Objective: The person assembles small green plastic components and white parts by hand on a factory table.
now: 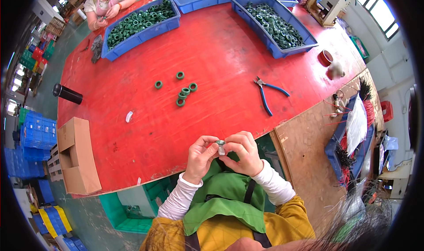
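Note:
Close to the table's near edge, my left hand (202,159) and my right hand (245,154) meet, fingertips pinched together. Between them they grip a small green ring (220,142), partly covered by the fingers. A whitish, shiny strip (221,150) shows just below it; how the two join is too small to tell. Farther out on the red table (132,154), several loose green rings (180,75) lie in a small group, some touching. To their right rests a pair of blue-handled cutting pliers (267,92) with its handles spread.
Blue trays of green rings stand at far left (108,54) and far right (276,53). A cardboard box (84,158) is at the left edge, near a black cylinder (67,94). A blue bin of wires (332,147) sits at right. A person (108,3) works across the table.

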Demonstrator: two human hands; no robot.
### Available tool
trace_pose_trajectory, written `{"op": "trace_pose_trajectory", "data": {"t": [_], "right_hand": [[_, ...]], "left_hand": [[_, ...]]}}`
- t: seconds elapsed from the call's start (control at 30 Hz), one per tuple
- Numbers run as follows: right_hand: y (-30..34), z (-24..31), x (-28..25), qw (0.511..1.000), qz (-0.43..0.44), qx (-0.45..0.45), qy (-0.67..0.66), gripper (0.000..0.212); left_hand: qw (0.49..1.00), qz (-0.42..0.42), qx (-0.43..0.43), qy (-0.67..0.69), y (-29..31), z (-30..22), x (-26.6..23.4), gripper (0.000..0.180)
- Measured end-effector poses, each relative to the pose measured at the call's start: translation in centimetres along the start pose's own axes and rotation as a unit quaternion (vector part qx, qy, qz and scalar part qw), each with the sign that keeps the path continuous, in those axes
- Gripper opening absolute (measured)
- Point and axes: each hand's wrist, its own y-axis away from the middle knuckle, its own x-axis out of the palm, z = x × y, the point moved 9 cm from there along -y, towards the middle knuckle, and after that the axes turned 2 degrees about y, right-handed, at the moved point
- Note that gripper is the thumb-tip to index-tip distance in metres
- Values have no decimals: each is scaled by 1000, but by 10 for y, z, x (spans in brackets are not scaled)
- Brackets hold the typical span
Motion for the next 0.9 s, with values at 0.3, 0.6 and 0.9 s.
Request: {"op": "trace_pose_trajectory", "data": {"t": [0.3,0.6,0.9], "right_hand": [[5,14,-4,996,-69,-10,61,23],[13,-6,-5,993,-79,93,-6,30],[-19,-11,-22,993,-69,25,88,31]], "left_hand": [[991,-65,29,117,-6,5,-8,14],[995,-66,72,32,-2,0,-3,14],[988,-10,82,-129,7,-17,12,14]]}}
